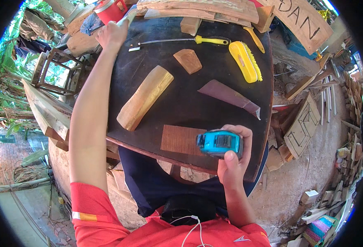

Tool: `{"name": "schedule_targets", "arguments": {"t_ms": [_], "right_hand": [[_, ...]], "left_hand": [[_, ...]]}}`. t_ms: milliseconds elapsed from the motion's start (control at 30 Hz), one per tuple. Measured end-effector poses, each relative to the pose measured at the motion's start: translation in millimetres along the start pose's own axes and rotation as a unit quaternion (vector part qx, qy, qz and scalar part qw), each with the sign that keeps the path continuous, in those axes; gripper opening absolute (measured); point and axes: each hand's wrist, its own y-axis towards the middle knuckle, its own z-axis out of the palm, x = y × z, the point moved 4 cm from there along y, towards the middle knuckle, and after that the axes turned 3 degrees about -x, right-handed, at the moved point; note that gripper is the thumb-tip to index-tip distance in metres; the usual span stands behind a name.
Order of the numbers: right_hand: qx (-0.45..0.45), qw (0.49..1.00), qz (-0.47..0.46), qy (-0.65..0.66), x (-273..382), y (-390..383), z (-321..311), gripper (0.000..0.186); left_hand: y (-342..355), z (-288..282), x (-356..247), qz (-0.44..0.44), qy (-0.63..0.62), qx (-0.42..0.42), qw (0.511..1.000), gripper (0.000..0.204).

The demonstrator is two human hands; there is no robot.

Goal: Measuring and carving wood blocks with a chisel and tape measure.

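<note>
My right hand [235, 158] is closed round a teal tape measure [220, 142] over the table's near edge. Under and beside it lies a flat reddish-brown wooden piece [177, 139] with fine lines. My left arm reaches to the table's far left corner, where my left hand [111, 37] is closed at a pale flat strip [128, 19]; its kind is unclear. A red mug [109, 11] stands just beyond that hand. Between the hands lie a long pale wood block [145, 98], a small angular wood block [187, 61] and a curled brown sheet of sandpaper [230, 98].
On the dark table [173, 90] are a thin rod-like tool with a yellow handle [212, 40], a yellow brush [244, 61] and another yellow-handled tool [254, 39]. Rough planks [202, 11] line the far edge. A wooden stool [60, 72] stands left; wood scraps [338, 181] lie right.
</note>
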Motion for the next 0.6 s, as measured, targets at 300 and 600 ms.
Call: {"name": "schedule_targets", "arguments": {"t_ms": [300, 600], "right_hand": [[0.028, 0.999, -0.009, 0.023, 39.0, 9.0, 45.8, 0.06], [0.164, 0.954, 0.218, -0.127, 39.1, -49.0, 31.6, 0.046]], "left_hand": [[-215.0, -134.5, -29.8, -0.147, -0.864, 0.361, 0.319, 0.053], [-342.8, -153.7, -0.4, -0.175, -0.893, 0.348, 0.224, 0.061]]}}
